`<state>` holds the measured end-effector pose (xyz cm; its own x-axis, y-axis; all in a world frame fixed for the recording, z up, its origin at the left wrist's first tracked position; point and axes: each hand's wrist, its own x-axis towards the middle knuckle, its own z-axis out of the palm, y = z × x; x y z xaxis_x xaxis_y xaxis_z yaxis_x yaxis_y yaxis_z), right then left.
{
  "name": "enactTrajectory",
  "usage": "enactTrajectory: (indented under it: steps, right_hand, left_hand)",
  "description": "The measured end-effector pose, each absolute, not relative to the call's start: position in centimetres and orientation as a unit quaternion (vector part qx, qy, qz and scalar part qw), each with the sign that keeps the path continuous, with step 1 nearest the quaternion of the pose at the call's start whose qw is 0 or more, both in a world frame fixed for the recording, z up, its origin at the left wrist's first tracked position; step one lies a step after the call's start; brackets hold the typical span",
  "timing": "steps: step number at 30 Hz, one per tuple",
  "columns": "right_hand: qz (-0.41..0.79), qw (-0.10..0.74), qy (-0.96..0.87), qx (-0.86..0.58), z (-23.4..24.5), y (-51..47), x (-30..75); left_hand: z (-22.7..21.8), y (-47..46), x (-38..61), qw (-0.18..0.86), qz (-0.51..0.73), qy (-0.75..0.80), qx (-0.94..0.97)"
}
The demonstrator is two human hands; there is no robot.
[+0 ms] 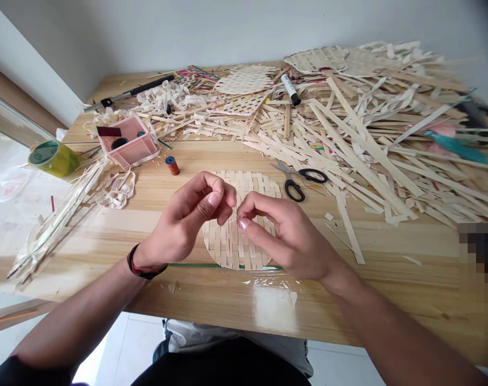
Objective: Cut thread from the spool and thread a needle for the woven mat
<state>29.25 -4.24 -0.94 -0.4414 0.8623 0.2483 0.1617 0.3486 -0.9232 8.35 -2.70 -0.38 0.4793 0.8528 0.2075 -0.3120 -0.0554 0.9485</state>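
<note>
Both hands are raised over a round mat of woven pale strips [236, 249] lying on the table. My left hand [191, 214] is closed in a pinch, thumb against bent fingers; what it grips is too small to make out. Close beside it, my right hand [284, 230] pinches a thin, pale, needle-like piece [231, 220] between thumb and forefinger, pointing toward the left hand. Scissors with black handles [295, 191] lie beyond the right hand, blades pointing left. A spool of orange-red thread [172, 165] stands upright beyond the left hand.
A pink plastic basket [133, 147] and a roll of yellowish tape [54, 158] stand at the left. Loose pale strips [348, 139] heap across the back and right, with a glue stick [290, 89] and more woven pieces [246, 80] among them. The table's front edge is near my body.
</note>
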Motion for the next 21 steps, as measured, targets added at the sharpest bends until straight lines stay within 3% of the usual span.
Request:
enactTrajectory:
  steps: [6, 15, 21]
  right_hand:
    - [0.502, 0.383, -0.698, -0.337, -1.1, -3.6, 30.1]
    - [0.543, 0.435, -0.644, -0.318, -1.9, -1.8, 31.7]
    - [0.469, 0.487, -0.638, -0.367, -2.8, -0.6, 32.3]
  left_hand:
    - [-0.8, -1.9, 8.1, 0.659, 0.451, 0.233, 0.554]
    - [-1.8, -1.4, 7.8, 0.44, 0.426, 0.329, 0.719]
    - [-2.0, -0.7, 7.4, 0.394, 0.42, 0.381, 0.723]
